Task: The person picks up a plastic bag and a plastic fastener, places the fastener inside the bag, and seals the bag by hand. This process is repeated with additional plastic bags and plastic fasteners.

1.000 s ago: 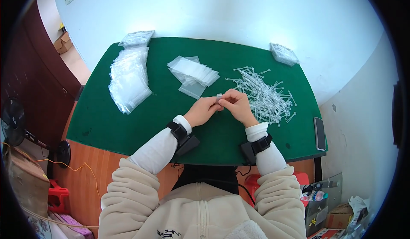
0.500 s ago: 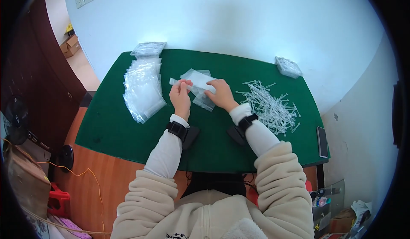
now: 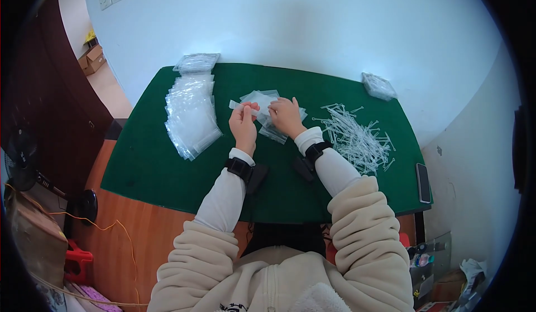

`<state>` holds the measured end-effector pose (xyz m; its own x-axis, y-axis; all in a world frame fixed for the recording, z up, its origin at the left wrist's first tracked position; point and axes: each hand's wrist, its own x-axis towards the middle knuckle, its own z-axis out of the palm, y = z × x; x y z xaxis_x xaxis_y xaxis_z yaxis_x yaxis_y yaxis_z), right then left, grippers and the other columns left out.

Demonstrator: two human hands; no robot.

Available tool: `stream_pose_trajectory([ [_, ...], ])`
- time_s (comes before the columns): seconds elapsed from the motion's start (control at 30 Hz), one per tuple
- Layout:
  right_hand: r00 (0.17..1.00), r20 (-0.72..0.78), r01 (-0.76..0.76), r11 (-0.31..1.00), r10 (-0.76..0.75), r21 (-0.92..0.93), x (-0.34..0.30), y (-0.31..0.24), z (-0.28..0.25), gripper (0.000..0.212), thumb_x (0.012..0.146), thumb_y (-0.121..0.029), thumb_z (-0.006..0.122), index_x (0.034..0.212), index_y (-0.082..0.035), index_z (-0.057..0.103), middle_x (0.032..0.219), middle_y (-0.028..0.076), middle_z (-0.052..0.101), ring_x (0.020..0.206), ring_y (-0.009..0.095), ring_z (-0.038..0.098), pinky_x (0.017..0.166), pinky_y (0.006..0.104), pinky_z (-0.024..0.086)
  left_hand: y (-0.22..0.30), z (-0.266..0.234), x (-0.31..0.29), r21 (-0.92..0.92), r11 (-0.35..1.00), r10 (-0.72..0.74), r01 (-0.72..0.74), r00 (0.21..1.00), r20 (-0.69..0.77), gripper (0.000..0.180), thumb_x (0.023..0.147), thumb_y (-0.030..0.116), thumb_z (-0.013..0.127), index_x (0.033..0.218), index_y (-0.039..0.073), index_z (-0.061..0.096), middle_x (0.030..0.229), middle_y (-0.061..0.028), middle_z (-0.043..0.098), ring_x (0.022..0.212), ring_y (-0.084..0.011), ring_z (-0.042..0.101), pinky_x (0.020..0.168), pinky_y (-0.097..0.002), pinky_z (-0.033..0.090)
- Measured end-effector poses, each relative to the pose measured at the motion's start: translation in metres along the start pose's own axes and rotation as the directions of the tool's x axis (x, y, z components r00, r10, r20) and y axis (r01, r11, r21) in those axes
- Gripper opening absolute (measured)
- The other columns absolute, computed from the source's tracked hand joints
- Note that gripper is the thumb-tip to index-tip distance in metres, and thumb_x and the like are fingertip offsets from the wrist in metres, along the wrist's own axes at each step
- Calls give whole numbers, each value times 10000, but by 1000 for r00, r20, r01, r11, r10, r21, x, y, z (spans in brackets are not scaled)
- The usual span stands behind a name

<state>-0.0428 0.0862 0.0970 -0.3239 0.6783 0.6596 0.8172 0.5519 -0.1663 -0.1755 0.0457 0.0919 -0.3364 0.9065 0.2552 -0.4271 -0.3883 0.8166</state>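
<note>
Over the middle of the green table, my left hand (image 3: pixel 244 128) pinches a clear plastic bag (image 3: pixel 236 105), one end of it sticking out past the fingertips to the left. My right hand (image 3: pixel 287 118) is closed with its fingertips at the same bag's right side. Beneath both hands lies a loose heap of clear bags (image 3: pixel 260 96), partly hidden by them. Right of my right hand is a pile of thin, pale sticks with ring-like ends (image 3: pixel 357 139). To the left, a fanned row of clear bags (image 3: pixel 192 116) overlaps down the table.
A clear bundle (image 3: pixel 196 62) stands at the table's far left, and another packet (image 3: pixel 379 86) at the far right. A phone (image 3: pixel 423 183) lies by the right edge of the green table (image 3: pixel 151 172). The white wall (image 3: pixel 290 22) rises behind.
Both hands have shifted slightly relative to each other, the right hand's fingers drawing in closer to the left. The whole view has moved a little.
</note>
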Motion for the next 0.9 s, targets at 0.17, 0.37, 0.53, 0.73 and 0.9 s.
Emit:
stream_pose_trajectory([
  [0.17, 985, -74, 160, 986, -157, 43, -19, 6, -56, 130, 774, -143, 593, 868, -81, 658, 832, 79, 604, 834, 267, 578, 788, 408, 445, -6, 3, -18, 23, 999, -26, 27, 999, -30, 205, 942, 160, 473, 1051, -4, 532, 1012, -110, 619, 915, -185, 610, 785, -281, 473],
  [0.37, 962, 267, 25, 953, 59, -301, -73, -1, -111, 166, 720, -152, 649, 869, -79, 646, 825, 81, 592, 809, 258, 583, 700, 360, 466, -12, 13, -29, 47, 998, -32, 30, 999, 37, 210, 941, 159, 475, 1052, -7, 537, 1004, -114, 624, 914, -186, 613, 786, -282, 473],
  [0.53, 832, 504, -417, 860, 231, 293, -105, 5, -117, 320, 704, -129, 662, 1020, -82, 635, 970, 94, 615, 797, 261, 589, 679, 367, 481, -30, 23, -34, 108, 994, -53, 37, 987, 154, 213, 939, 155, 474, 1054, -10, 545, 990, -113, 630, 908, -180, 615, 777, -278, 474],
  [0.73, 974, 98, 131, 864, -203, 486, -134, 80, -90, 288, 697, -127, 641, 979, -67, 654, 1094, 108, 596, 843, 257, 595, 751, 359, 488, -58, 44, -40, 155, 987, -78, 42, 969, 234, 202, 924, 136, 481, 1031, -15, 563, 952, -92, 648, 856, -149, 623, 728, -250, 471],
  [0.9, 909, 411, -24, 974, -73, 226, -139, 84, -104, 228, 691, -132, 641, 909, -64, 658, 1097, 96, 591, 955, 264, 566, 779, 360, 476, -71, 57, -46, 195, 979, -105, 57, 964, 243, 204, 923, 140, 485, 1029, -17, 562, 946, -96, 650, 851, -150, 628, 730, -256, 476],
])
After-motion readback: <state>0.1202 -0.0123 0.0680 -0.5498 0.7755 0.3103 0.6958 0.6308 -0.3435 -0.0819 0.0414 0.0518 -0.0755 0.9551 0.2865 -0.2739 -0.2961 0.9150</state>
